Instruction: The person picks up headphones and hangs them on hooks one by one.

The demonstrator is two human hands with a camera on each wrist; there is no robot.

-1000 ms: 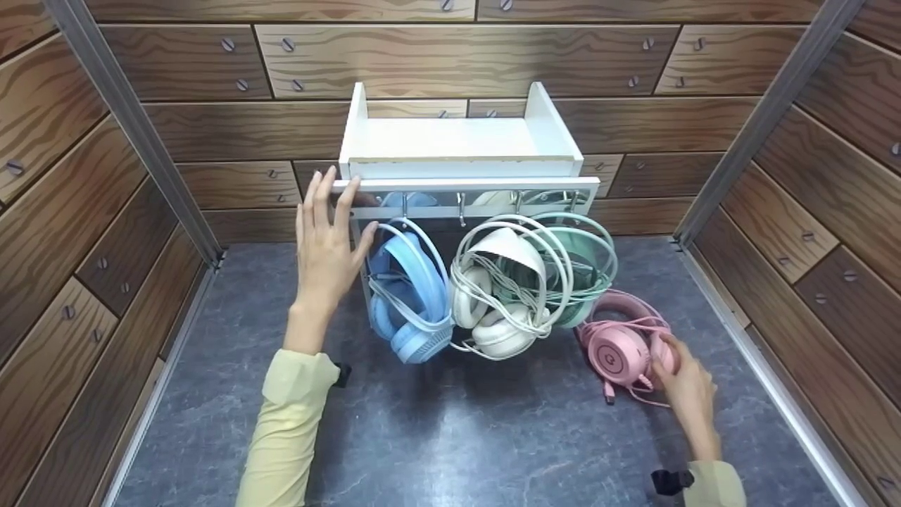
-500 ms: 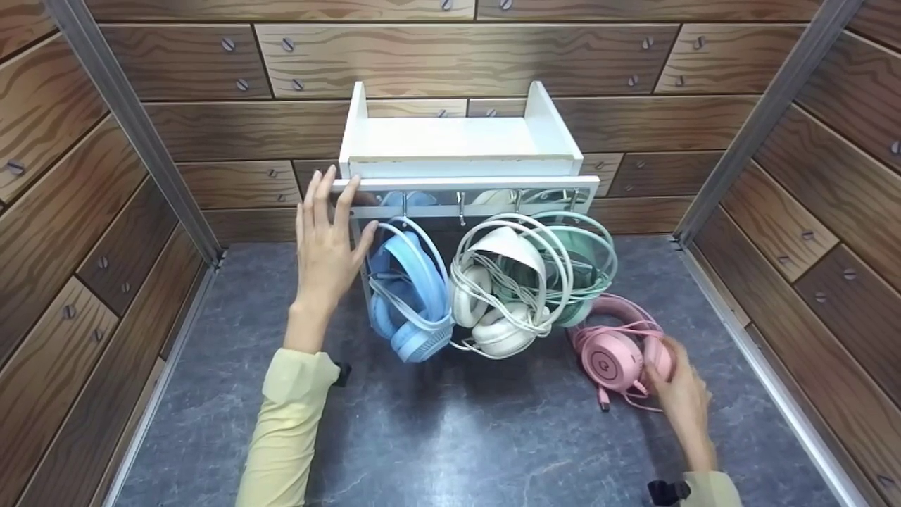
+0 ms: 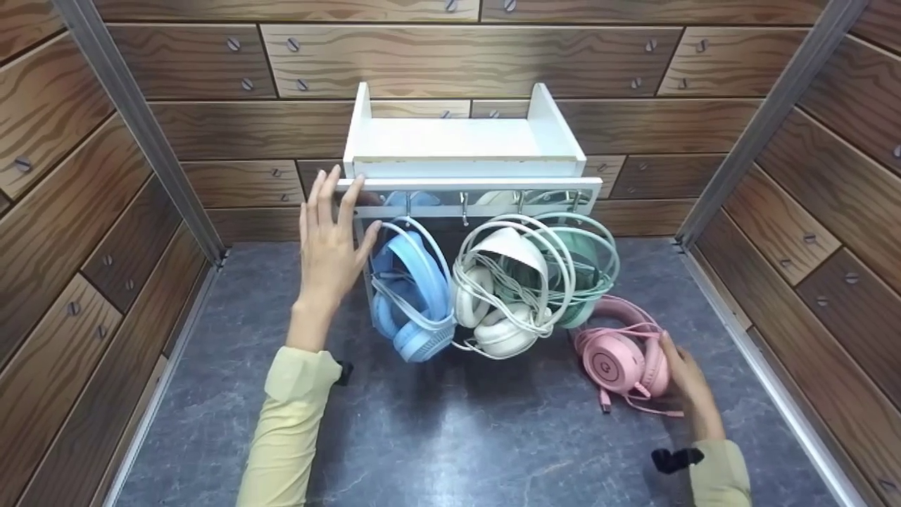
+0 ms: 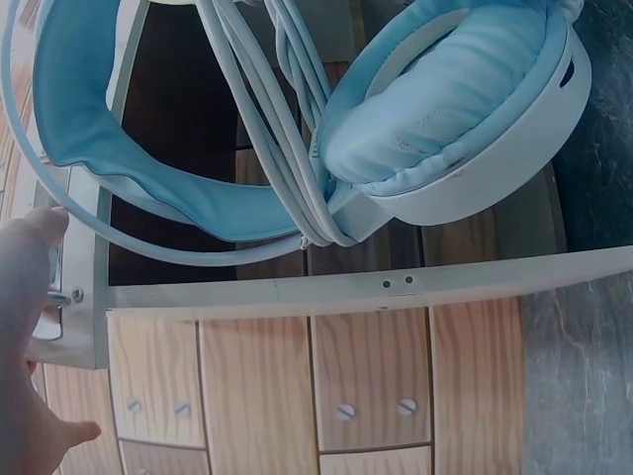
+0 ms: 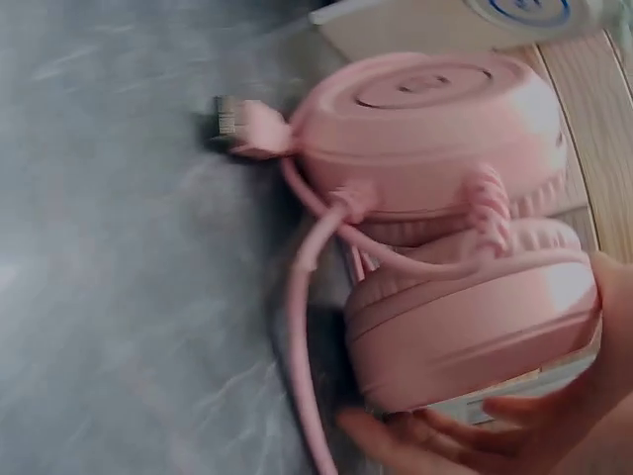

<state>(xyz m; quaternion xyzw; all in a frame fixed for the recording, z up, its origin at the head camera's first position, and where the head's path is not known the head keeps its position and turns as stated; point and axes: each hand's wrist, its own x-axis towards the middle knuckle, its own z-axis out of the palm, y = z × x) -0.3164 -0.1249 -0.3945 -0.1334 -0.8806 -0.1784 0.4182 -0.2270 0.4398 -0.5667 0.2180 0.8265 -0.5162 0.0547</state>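
My left hand [image 3: 327, 246] rests its outstretched fingers on the top left corner of a white rack [image 3: 468, 184] with metal hooks. From the rack hang a blue headset [image 3: 415, 296], a white headset [image 3: 507, 310] and, partly behind it, a green headset [image 3: 584, 260], with coiled cables. The blue headset [image 4: 435, 119] fills much of the left wrist view. At the right, a pink headset [image 3: 616, 359] lies on the grey surface. My right hand [image 3: 690, 380] is against its right ear cup, fingers extended along the cup's outer side in the right wrist view.
A white shelf [image 3: 450, 137] stands behind the rack's top bar, against the wood-patterned wall [image 3: 457, 60]. Metal edge strips [image 3: 767, 387] border the grey surface [image 3: 450, 451] at both sides. The pink cable's plug [image 5: 257, 127] lies loose at the headset's front.
The pink headset shifted slightly left toward the rack, then stayed there. My right hand loosened from its ear cup and moved to the cup's outer side. My left hand kept its place.
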